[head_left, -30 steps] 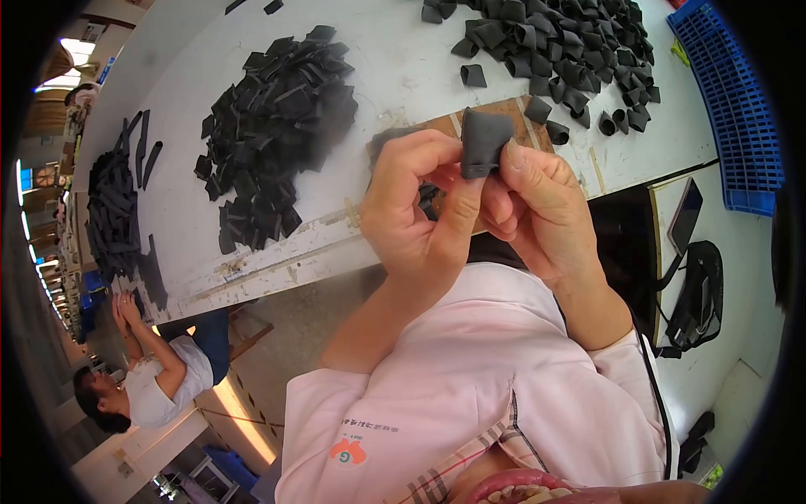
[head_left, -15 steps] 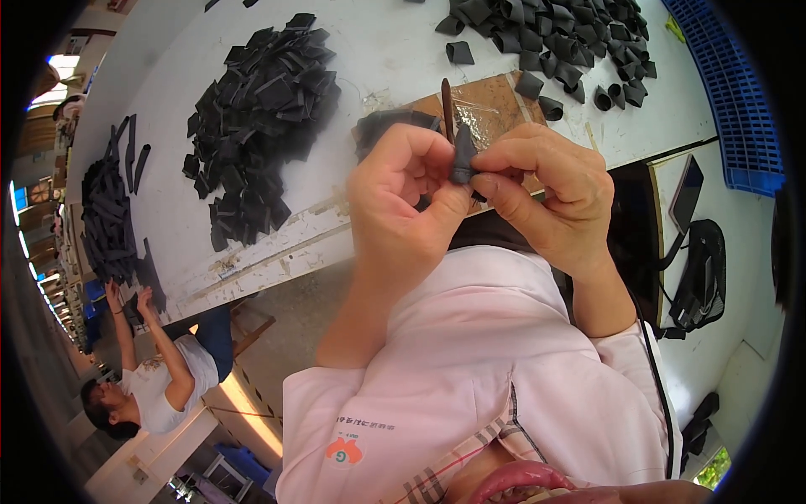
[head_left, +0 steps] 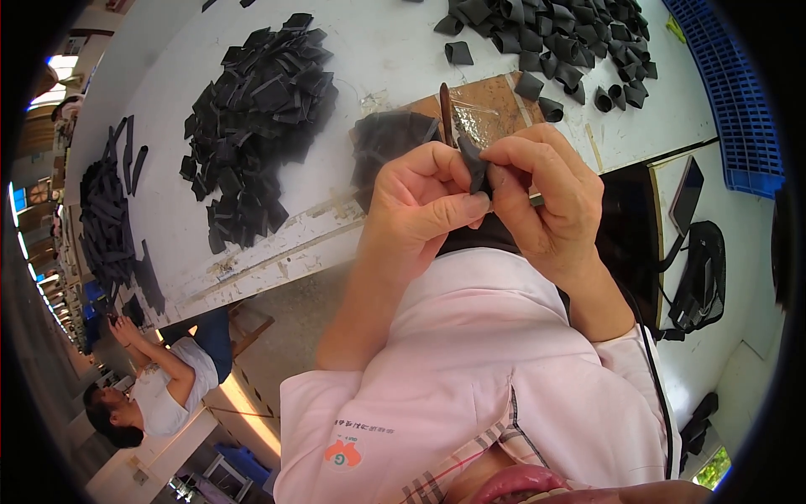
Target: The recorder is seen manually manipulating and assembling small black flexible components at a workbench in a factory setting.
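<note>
Between both hands, over the table's front edge, is a small black strip of material (head_left: 473, 160), bent over on itself. My left hand (head_left: 424, 197) pinches its left side with thumb and fingers. On its right side, my right hand (head_left: 541, 189) grips it between thumb and forefinger. Part of the piece is hidden by the fingers. Just beyond lies a brown board (head_left: 491, 109) with a shiny, wet-looking patch. A dark narrow stick (head_left: 445, 109) rests on the board. Left of it, beside my left hand, several flat black pieces (head_left: 390, 143) lie overlapped.
A large heap of flat black pieces (head_left: 260, 109) covers the table's left part. Looped black pieces (head_left: 554, 38) are piled at the far right, near a blue crate (head_left: 730, 92). Long black strips (head_left: 109, 210) lie far left, by another person (head_left: 159, 378). A phone (head_left: 687, 195) lies right.
Both hands have drawn slightly nearer to me, and the black strip has turned and bent between my fingers. The flat pieces beside my left hand show more. The other person's hands have lowered.
</note>
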The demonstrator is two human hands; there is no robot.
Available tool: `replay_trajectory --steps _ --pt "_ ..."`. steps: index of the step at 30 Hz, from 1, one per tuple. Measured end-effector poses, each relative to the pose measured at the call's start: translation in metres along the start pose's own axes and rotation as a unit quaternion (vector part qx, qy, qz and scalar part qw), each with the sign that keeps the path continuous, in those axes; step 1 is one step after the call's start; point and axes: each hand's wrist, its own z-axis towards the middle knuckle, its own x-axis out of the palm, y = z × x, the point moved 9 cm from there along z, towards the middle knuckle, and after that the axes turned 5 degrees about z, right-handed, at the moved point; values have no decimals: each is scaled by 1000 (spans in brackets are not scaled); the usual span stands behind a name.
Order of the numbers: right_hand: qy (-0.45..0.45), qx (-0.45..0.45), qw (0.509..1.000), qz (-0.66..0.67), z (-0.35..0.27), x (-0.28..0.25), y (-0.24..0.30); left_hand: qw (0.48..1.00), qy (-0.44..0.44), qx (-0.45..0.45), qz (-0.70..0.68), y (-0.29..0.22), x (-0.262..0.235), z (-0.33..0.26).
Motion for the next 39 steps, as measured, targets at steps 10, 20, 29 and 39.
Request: replay_trajectory --steps 10,20,29,39 --pt "-33 -139 982 -120 -11 13 20 679 -306 397 537 -58 17 -37" --pt "17 236 939 251 1 6 -43 936 -142 222 233 -41 -11 -10" --pt "55 354 833 422 -17 37 -60 976 -102 174 86 -24 -4 -3" --pt "9 428 788 442 -31 48 -68 973 -168 156 -2 -10 -28 -9"
